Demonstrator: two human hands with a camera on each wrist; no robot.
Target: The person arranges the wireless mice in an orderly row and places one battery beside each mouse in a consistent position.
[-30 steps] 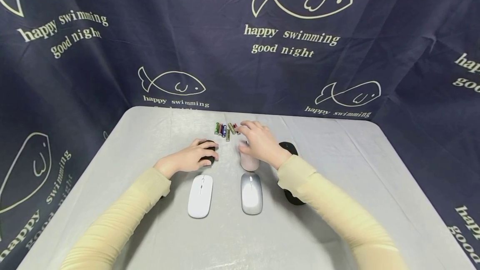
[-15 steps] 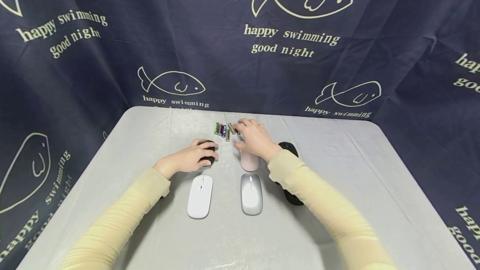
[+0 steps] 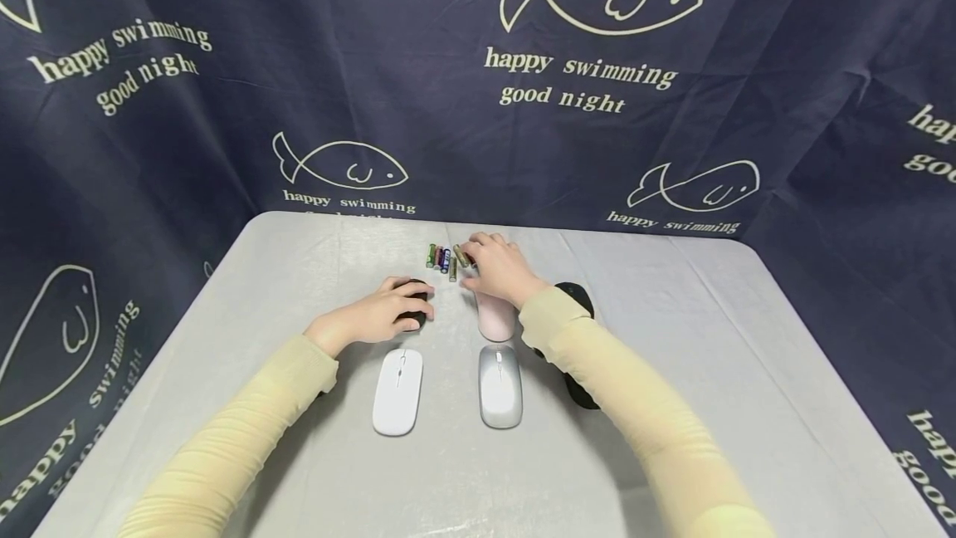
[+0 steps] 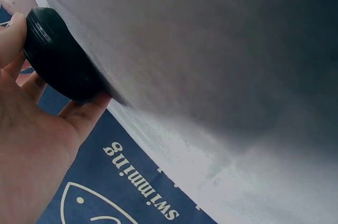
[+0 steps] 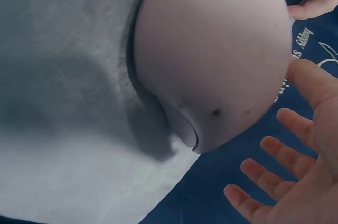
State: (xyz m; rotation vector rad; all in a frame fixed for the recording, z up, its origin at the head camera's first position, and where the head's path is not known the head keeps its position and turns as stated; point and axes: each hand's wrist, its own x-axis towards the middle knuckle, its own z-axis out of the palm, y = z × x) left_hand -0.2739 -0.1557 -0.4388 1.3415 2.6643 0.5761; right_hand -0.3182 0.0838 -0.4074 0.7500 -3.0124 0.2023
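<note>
My left hand [image 3: 366, 318] grips a small black mouse [image 4: 58, 57] on the table, with thumb and fingers on its sides. Above a pale pink mouse [image 3: 496, 322], my right hand [image 3: 502, 268] reaches over its far end toward several small batteries [image 3: 446, 261]. A gold battery [image 3: 460, 256] lies right at the right fingertips, and a reddish one beside it is mostly hidden under the hand. In the right wrist view the right fingers [image 5: 269, 179] are spread and loosely bent beside the pink mouse [image 5: 216, 49], with nothing visible between them.
Nearer on the grey-white table [image 3: 448, 480] lie a white mouse [image 3: 398, 393] and a silver-grey mouse [image 3: 500, 388]. At the right sits a black mouse [image 3: 577, 295], and another black object [image 3: 579, 393] is partly under the right sleeve. A dark blue curtain [image 3: 448, 48] surrounds the table.
My right hand has moved leftward and slightly farther away, over the right end of the batteries. It covers the reddish battery more. My left hand stays on the black mouse.
</note>
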